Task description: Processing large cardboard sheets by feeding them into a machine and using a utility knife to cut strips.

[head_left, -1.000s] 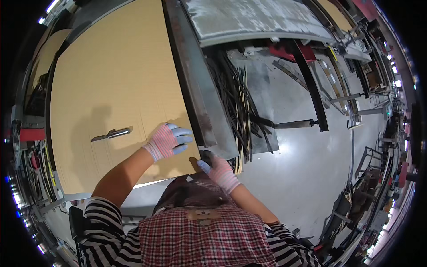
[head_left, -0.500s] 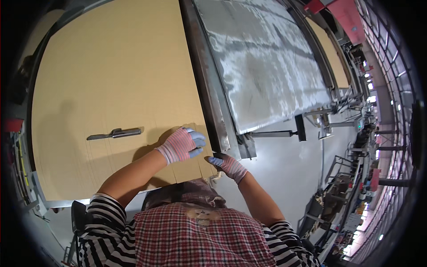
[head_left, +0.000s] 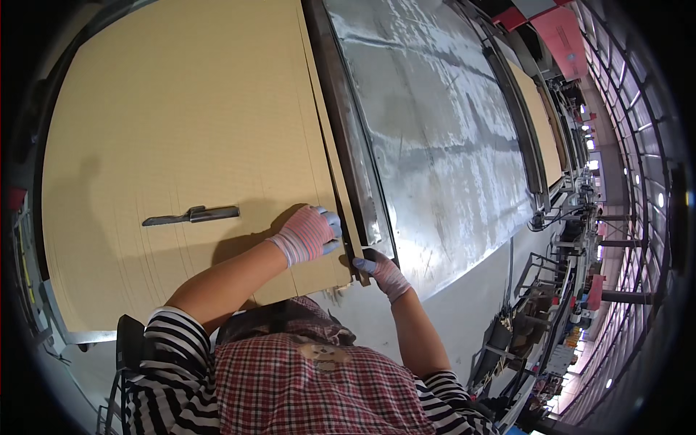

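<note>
A large tan cardboard sheet lies flat in front of me. My left hand, in a pink striped glove, presses down on the sheet's near right corner. My right hand, gloved the same way, grips the near end of a narrow cardboard strip along the sheet's right edge, next to a dark metal rail. A dark metal knife-like tool rests on the sheet, left of my left hand.
A shiny dented metal table surface stretches to the right of the rail. More cardboard sheets lie farther along the line. Grey floor, metal frames and machinery fill the lower right.
The view has swung so the metal surface now fills the right. Both hands stay at the sheet's near right corner, the right hand now closed on the strip's end.
</note>
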Available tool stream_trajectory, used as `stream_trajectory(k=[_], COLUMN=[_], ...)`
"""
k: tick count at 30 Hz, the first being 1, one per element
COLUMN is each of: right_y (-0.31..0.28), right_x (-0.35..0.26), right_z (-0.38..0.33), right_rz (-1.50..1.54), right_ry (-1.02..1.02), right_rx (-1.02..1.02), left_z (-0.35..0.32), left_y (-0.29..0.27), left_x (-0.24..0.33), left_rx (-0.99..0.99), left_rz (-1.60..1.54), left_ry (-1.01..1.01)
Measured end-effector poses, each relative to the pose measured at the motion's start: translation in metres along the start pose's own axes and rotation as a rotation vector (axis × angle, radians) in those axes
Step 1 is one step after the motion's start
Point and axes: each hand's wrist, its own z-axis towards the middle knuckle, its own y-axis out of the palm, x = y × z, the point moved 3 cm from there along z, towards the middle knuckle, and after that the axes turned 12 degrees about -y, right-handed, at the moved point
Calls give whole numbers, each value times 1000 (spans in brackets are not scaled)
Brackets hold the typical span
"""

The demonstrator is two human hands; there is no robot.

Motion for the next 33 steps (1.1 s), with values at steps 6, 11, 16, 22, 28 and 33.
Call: stream_trajectory(k=[6,11,16,22,28,33], right_y=[37,28,54,77,182,308], right_x=[-103,-157,-139,-74,-83,-72], right_z=[-28,-88,-135,-176,-190,-169], right_rz=[167,-513,-990,-1127,-1265,-1136], right_ry=[-88,-169,-201,-352,-551,-435], right_rx=[66,155,333,716,832,797], left_z=[23,48,89,51,-37,-130], left_y=[-50,-77,-157,-203,-271,-313], left_x=[-50,-72,-67,-66,-82,-159], left_rx=[-129,-19,-110,131,16,-71], left_rz=[109,-2161,-2438,-2456,-2488,-2522], left_ry=[-89,-824,-295,-184,248,333])
